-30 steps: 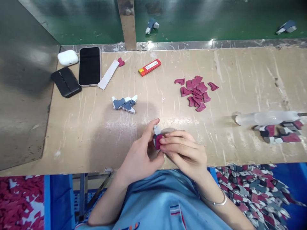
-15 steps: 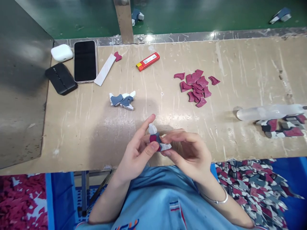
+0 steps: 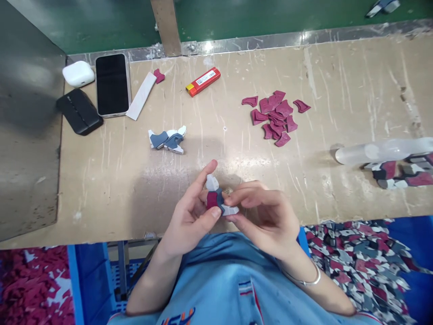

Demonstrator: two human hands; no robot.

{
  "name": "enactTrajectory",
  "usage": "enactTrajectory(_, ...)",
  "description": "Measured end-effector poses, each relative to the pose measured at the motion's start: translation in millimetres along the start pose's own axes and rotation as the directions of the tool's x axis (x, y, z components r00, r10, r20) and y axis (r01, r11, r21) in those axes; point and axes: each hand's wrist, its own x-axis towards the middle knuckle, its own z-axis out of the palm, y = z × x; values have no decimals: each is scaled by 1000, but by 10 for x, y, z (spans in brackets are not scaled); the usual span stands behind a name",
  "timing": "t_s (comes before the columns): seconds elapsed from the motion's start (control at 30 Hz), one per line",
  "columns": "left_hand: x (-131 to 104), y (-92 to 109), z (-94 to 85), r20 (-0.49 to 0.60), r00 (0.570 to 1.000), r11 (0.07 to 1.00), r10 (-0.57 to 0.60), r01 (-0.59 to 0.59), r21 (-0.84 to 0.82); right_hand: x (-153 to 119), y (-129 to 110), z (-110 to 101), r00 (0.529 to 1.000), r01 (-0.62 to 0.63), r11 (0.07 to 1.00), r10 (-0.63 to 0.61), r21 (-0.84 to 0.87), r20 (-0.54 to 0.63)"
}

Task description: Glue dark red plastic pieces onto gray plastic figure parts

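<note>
Near the table's front edge, my left hand [image 3: 189, 216] grips a small assembled piece [image 3: 214, 198] of white, blue-grey and dark red parts, its thumb pressed on the lower side. My right hand [image 3: 267, 214] pinches the same piece at its right end with thumb and fingers. Farther back on the left lies a blue-grey and white assembly [image 3: 167, 140]. A loose pile of dark red parts [image 3: 277, 117] is spread to the right of centre.
At the back left are a white case [image 3: 78, 74], black device [image 3: 80, 111], phone [image 3: 112, 85] and white strip [image 3: 141, 96]. A red lighter-like object [image 3: 203, 81] lies behind. A translucent bottle [image 3: 379, 151] is right. Blue bins [image 3: 89, 275] of parts stand below the table.
The view has shifted slightly. Both hands still hold the piece, which is turned a little, with its dark red part more exposed beside my left thumb.
</note>
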Motion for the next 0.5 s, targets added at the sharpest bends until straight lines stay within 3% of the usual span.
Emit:
enactTrajectory(0.2, 45, 67, 107, -15, 1000, 999, 20, -20, -46, -52, 43, -16, 996, 45, 998, -48, -41, -75)
enactTrajectory(0.3, 62, 97, 162, -30, 997, 997, 70, -70, 8, -79, 63, 0, 994, 41, 998, -45, -41, -100)
enactTrajectory(0.4, 59, 105, 216, -76, 990, 990, 115, -108, 90, -94, 64, 34, 992, 4, 999, 0, 33, -125)
enactTrajectory(0.5, 39, 104, 256, -96, 993, 991, 70, -59, 117, -109, 39, 61, 983, -88, 986, 109, 140, -145)
